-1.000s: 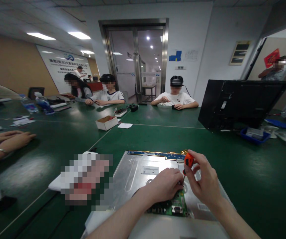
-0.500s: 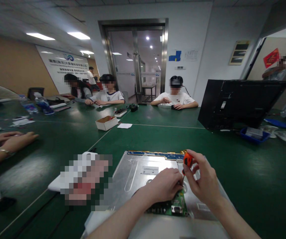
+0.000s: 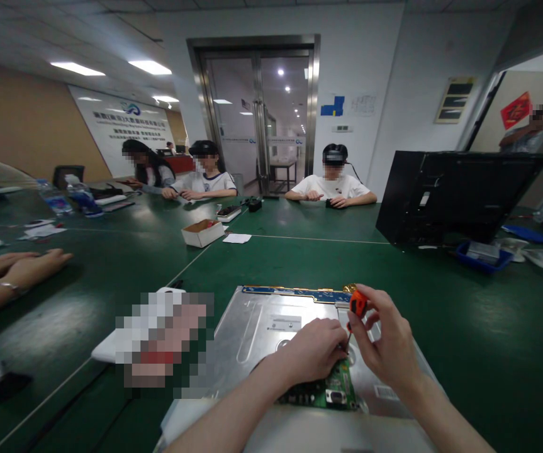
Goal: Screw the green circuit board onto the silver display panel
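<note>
My right hand (image 3: 391, 343) grips a small screwdriver (image 3: 358, 304) by its orange and black handle. The thin shaft points down to the upper edge of a green circuit board (image 3: 344, 384). Close by the screwdriver's tip, my left hand (image 3: 317, 346) has its fingers bent and pressed together, covering much of the board; whatever they pinch is hidden. Under both hands lies a silvery metal display panel (image 3: 247, 333). Along its far edge runs a narrow blue circuit strip (image 3: 294, 294).
A pixelated pink and white item (image 3: 167, 340) lies left of the panel. Farther off are an open small box (image 3: 202, 234), a black monitor (image 3: 460, 198) and a blue tray (image 3: 483, 259). Another person's hands (image 3: 30, 267) rest at the left; other people sit across the green table (image 3: 299, 258).
My hands and the screwdriver stay almost in place. Across the table, a seated person has lowered one hand. The standing person at the back left is out of sight.
</note>
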Action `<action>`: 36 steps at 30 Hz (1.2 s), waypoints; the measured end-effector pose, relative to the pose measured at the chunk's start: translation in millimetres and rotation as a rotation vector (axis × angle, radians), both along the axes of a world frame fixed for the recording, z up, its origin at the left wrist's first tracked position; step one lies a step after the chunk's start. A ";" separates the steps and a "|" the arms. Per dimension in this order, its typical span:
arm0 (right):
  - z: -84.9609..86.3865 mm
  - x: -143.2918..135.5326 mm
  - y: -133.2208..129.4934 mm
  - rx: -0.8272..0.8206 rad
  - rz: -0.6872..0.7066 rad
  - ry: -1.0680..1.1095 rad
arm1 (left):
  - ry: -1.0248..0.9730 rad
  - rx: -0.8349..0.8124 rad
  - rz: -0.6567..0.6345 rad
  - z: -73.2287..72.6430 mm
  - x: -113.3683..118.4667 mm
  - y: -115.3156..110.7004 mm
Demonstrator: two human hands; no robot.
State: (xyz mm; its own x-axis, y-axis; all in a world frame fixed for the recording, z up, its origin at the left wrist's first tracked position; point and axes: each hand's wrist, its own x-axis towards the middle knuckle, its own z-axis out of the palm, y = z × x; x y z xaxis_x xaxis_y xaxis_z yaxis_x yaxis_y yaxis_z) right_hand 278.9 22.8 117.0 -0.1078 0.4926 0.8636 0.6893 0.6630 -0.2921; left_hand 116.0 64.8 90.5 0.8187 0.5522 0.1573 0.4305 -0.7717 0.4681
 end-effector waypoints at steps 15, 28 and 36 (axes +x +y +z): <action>-0.1 -0.3 0.8 -0.012 -0.029 -0.009 | 0.008 0.003 -0.002 -2.1 -0.2 0.9; -3.2 0.0 0.6 0.018 -0.076 -0.022 | 0.016 -0.007 -0.012 0.9 -0.7 0.4; -3.6 2.1 1.3 0.031 -0.076 -0.017 | 0.017 -0.008 -0.010 2.3 -1.7 -0.7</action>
State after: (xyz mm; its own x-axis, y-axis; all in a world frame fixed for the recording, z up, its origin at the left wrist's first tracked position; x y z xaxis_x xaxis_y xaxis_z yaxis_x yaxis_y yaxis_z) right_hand 281.0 24.0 113.4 -0.0858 0.4727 0.8770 0.7425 0.6173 -0.2600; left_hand 114.3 64.1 92.7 0.8268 0.5452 0.1387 0.4310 -0.7723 0.4666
